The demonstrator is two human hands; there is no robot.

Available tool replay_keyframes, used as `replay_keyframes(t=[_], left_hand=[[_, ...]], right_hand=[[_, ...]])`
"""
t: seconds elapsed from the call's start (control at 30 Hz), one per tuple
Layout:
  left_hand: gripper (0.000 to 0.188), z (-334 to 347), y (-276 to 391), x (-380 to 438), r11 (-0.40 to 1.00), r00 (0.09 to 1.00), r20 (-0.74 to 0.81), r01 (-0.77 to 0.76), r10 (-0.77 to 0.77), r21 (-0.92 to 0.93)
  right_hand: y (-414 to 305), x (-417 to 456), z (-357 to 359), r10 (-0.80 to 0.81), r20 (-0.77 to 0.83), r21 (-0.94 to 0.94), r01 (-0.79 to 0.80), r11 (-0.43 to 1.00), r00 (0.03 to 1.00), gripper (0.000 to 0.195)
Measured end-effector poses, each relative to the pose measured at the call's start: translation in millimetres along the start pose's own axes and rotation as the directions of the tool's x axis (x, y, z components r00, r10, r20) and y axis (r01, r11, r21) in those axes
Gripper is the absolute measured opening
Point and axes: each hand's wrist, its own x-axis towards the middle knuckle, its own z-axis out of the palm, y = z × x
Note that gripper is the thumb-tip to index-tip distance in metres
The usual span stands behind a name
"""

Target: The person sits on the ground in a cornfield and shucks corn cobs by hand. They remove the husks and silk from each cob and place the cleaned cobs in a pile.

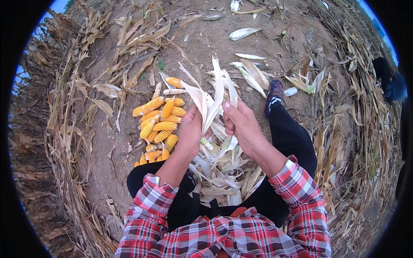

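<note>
My left hand [191, 129] grips a corn ear's pale, dry husk [198, 98], whose long leaves spread upward and apart. A pale green-white stalk end [207, 144] shows just below that hand; whether kernels sit inside the leaves is hidden. In my right hand [242, 124], thumb and fingers pinch a strip of husk [231, 87] beside it. Just left of my left hand lies a pile of bare yellow corn cobs [164, 125]. One more yellow cob [174, 82] lies at the pile's far end. Stripped husks [219, 187] heap up between my legs, under my hands.
Ears still in husk [243, 34] and loose husks [250, 56] lie on the bare soil [206, 42] ahead. My shod foot [274, 96] rests at right. Dry corn stalks [69, 129] line both sides. Part of another person [385, 79] appears at the far right.
</note>
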Motion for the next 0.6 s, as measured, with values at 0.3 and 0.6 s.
replay_keyframes(t=[0.3,0.6], left_hand=[[0.009,-20.3,-3.2,12.5,0.92,0.977,-0.168,0.058,-0.132,-0.388],[0.017,-36.1,1.1,23.3,0.883,0.99,-0.078,0.065,-0.114,-0.464]], right_hand=[[12.9,12.9,4.8,-0.242,-0.011,0.257,0.237,0.937,0.97,0.022],[21.2,-20.8,33.8,-0.121,0.253,0.042,0.115,0.993,0.96,0.026]])
